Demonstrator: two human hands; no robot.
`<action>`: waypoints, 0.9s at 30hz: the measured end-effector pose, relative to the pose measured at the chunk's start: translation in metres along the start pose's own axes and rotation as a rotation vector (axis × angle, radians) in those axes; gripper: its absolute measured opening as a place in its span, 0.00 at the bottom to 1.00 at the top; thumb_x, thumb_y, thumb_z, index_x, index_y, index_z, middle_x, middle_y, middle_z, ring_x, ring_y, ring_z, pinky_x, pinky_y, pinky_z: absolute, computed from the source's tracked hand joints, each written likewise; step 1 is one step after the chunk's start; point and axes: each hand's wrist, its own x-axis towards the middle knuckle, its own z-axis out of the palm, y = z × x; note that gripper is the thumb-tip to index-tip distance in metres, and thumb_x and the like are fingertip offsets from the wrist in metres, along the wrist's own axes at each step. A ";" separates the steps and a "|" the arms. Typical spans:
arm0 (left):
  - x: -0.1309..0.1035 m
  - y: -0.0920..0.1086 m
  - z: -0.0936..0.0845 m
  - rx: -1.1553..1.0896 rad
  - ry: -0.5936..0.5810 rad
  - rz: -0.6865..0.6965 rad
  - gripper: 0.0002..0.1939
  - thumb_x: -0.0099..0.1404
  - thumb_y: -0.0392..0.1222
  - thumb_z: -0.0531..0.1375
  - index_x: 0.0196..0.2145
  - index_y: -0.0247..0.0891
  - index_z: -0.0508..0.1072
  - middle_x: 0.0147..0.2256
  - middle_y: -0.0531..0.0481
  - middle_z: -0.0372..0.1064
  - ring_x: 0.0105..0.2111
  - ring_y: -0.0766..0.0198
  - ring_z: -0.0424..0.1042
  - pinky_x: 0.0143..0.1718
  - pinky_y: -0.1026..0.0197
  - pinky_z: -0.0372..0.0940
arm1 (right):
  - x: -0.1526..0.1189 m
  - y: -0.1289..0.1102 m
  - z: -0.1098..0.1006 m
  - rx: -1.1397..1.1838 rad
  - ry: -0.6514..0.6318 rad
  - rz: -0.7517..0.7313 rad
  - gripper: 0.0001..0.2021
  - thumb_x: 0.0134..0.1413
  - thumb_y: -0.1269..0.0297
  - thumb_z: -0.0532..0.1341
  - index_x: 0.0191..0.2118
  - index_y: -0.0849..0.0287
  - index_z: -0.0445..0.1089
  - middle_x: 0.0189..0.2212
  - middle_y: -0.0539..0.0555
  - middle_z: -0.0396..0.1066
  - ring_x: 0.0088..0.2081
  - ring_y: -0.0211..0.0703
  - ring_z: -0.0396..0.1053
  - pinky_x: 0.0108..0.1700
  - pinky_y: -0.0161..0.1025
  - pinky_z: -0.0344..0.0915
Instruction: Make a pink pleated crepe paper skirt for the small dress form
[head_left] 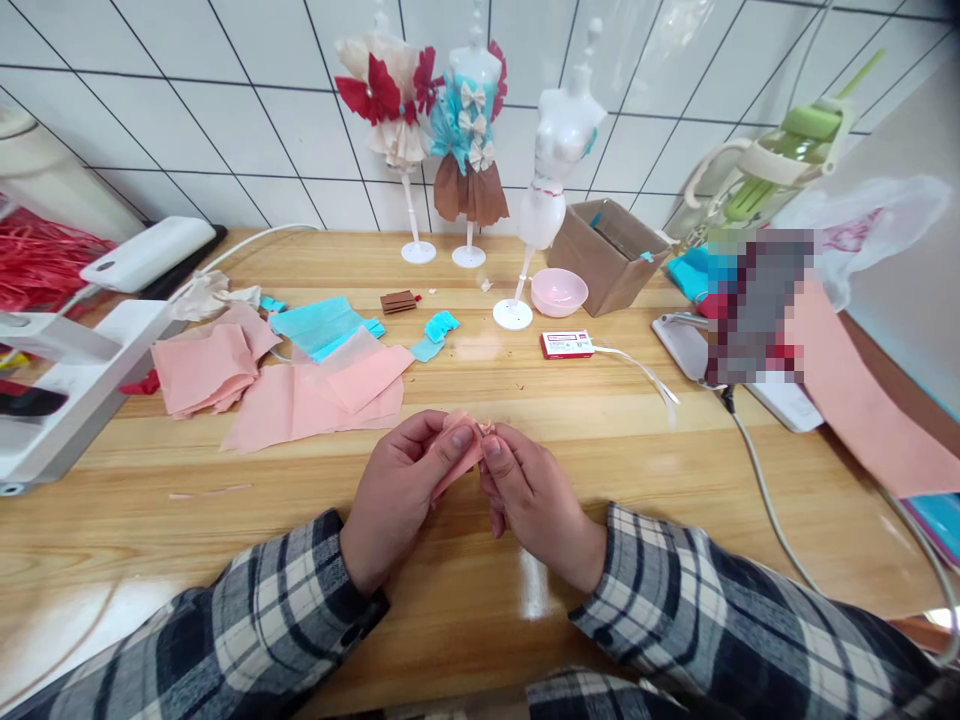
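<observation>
Over the middle of the wooden table [315, 540], my two hands meet at a small piece of pink crepe paper [459, 470]. My left hand [405, 485] pinches it between thumb and fingers. The fingertips of my right hand [532, 490] are closed on its gathered right end, close to the left thumb. Beyond my left hand lie loose pink crepe paper sheets [300, 405] and a blue crepe paper sheet [319, 325]. Past my right hand is a small red and white box [567, 345] with a white strip beside it.
Two dressed mini mannequins [471, 130] and a bare white one [551, 170] stand along the tiled wall. Near them are a pink bowl [559, 292] and a cardboard box [611, 260]. A white frame [90, 390] stands left; a cable [765, 500] and a green bottle [772, 160] are at right.
</observation>
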 end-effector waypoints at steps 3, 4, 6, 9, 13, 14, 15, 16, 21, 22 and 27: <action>0.004 0.004 -0.009 0.057 -0.048 -0.021 0.09 0.59 0.46 0.67 0.31 0.38 0.76 0.27 0.56 0.72 0.27 0.71 0.68 0.31 0.70 0.63 | 0.001 0.000 -0.004 -0.045 -0.039 -0.018 0.20 0.66 0.45 0.47 0.31 0.57 0.59 0.21 0.44 0.55 0.15 0.29 0.56 0.14 0.28 0.54; 0.005 0.006 -0.012 0.088 -0.063 -0.031 0.09 0.58 0.47 0.67 0.31 0.38 0.76 0.27 0.56 0.72 0.27 0.71 0.68 0.31 0.70 0.63 | 0.001 0.000 -0.006 -0.064 -0.055 -0.026 0.20 0.66 0.46 0.47 0.31 0.57 0.59 0.20 0.44 0.55 0.15 0.29 0.56 0.14 0.28 0.54; 0.007 0.012 -0.017 0.167 -0.089 -0.039 0.11 0.57 0.47 0.68 0.30 0.37 0.77 0.27 0.55 0.73 0.27 0.71 0.68 0.30 0.70 0.63 | 0.003 -0.001 -0.011 -0.100 -0.087 -0.042 0.21 0.66 0.47 0.47 0.29 0.57 0.58 0.20 0.44 0.55 0.15 0.28 0.56 0.15 0.28 0.54; 0.010 0.019 -0.023 0.225 -0.095 -0.035 0.11 0.55 0.47 0.69 0.29 0.37 0.77 0.28 0.53 0.74 0.28 0.69 0.69 0.32 0.69 0.63 | 0.004 -0.003 -0.017 -0.142 -0.124 -0.056 0.21 0.67 0.48 0.47 0.28 0.57 0.57 0.19 0.44 0.56 0.16 0.29 0.56 0.17 0.28 0.56; 0.012 0.022 -0.025 0.220 -0.124 -0.075 0.13 0.53 0.46 0.70 0.34 0.39 0.78 0.33 0.54 0.76 0.33 0.67 0.70 0.36 0.68 0.64 | 0.005 -0.004 -0.020 -0.152 -0.142 -0.042 0.20 0.67 0.48 0.47 0.28 0.57 0.56 0.18 0.43 0.55 0.15 0.29 0.56 0.18 0.29 0.56; 0.012 0.021 -0.025 0.255 -0.149 -0.082 0.12 0.54 0.46 0.70 0.34 0.39 0.78 0.32 0.54 0.75 0.32 0.67 0.70 0.36 0.68 0.63 | 0.004 -0.004 -0.020 -0.145 -0.146 -0.034 0.21 0.67 0.48 0.47 0.28 0.57 0.56 0.18 0.43 0.55 0.15 0.29 0.57 0.17 0.29 0.55; 0.012 0.021 -0.025 0.295 -0.172 -0.085 0.11 0.55 0.47 0.69 0.33 0.39 0.78 0.30 0.54 0.74 0.30 0.68 0.68 0.34 0.68 0.63 | 0.004 -0.004 -0.020 -0.137 -0.151 -0.025 0.21 0.67 0.48 0.47 0.28 0.57 0.57 0.19 0.43 0.55 0.14 0.28 0.57 0.16 0.29 0.54; 0.012 0.021 -0.025 0.323 -0.187 -0.085 0.10 0.56 0.48 0.68 0.32 0.38 0.78 0.28 0.55 0.73 0.28 0.69 0.67 0.33 0.68 0.62 | 0.004 -0.004 -0.020 -0.131 -0.154 -0.017 0.21 0.67 0.47 0.47 0.29 0.57 0.57 0.19 0.43 0.56 0.14 0.29 0.58 0.16 0.29 0.54; 0.012 0.019 -0.028 0.246 -0.184 -0.121 0.11 0.59 0.48 0.66 0.28 0.38 0.76 0.25 0.56 0.69 0.26 0.70 0.63 0.29 0.69 0.58 | 0.004 -0.004 -0.020 -0.126 -0.166 -0.006 0.20 0.66 0.46 0.48 0.31 0.57 0.59 0.19 0.43 0.56 0.14 0.29 0.60 0.16 0.28 0.54; 0.012 0.019 -0.028 0.221 -0.185 -0.130 0.11 0.59 0.48 0.66 0.28 0.38 0.76 0.26 0.56 0.70 0.27 0.70 0.64 0.29 0.69 0.59 | 0.004 -0.004 -0.020 -0.128 -0.171 -0.001 0.20 0.66 0.46 0.48 0.31 0.57 0.59 0.19 0.42 0.56 0.14 0.29 0.59 0.16 0.28 0.54; 0.012 0.020 -0.027 0.201 -0.195 -0.143 0.11 0.58 0.47 0.67 0.27 0.37 0.75 0.25 0.55 0.69 0.28 0.69 0.65 0.31 0.68 0.60 | 0.004 -0.006 -0.021 -0.181 -0.200 -0.004 0.19 0.67 0.48 0.47 0.31 0.57 0.59 0.17 0.42 0.57 0.15 0.29 0.58 0.18 0.29 0.54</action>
